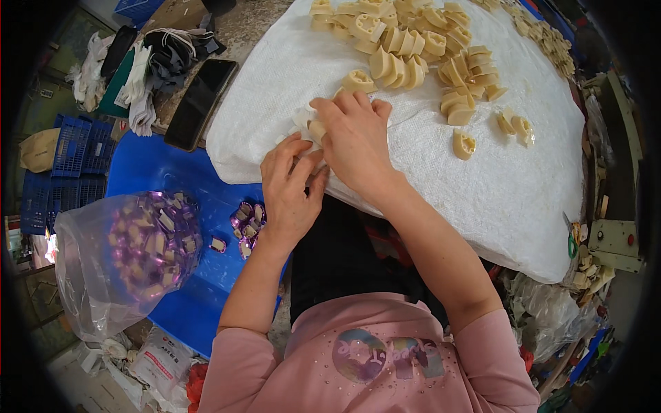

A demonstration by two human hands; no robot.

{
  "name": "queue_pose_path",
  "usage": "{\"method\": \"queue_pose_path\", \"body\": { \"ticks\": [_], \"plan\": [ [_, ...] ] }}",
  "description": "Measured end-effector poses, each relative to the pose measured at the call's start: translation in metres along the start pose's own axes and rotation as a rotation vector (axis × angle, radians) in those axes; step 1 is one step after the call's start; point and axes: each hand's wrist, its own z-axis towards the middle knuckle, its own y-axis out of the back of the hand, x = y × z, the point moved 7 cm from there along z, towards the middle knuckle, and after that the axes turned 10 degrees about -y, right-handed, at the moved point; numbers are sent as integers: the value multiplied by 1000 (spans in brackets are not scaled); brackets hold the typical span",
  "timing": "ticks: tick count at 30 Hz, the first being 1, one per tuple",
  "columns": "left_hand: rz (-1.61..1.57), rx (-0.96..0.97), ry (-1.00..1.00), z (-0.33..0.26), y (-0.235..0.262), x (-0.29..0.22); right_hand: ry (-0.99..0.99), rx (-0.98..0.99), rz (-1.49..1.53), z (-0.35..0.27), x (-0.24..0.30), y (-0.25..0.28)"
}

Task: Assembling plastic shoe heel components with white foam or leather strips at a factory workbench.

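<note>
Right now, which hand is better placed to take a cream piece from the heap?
Probably the right hand: it lies nearer the heap of cream pieces, with one separate piece just beyond its fingers. The left hand sits lower in view and farther off.

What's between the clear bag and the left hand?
Head view: a few loose purple pieces on the blue tray show between the clear bag and left hand.

One wide fisheye view looks steeply down from head height, over the pink shirt (375,358). The left hand (292,193) and right hand (358,141) lie close, near mid-picture.
</note>
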Motion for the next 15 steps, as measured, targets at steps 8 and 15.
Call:
{"method": "queue_pose_path", "body": {
  "ticks": [8,15],
  "plan": [
    [-46,17,33,-1,-4,4,-22,103,-53,15,-1,-11],
    [-162,-32,137,2,6,14,64,134,217,-1,-12,3]
  ]
}}
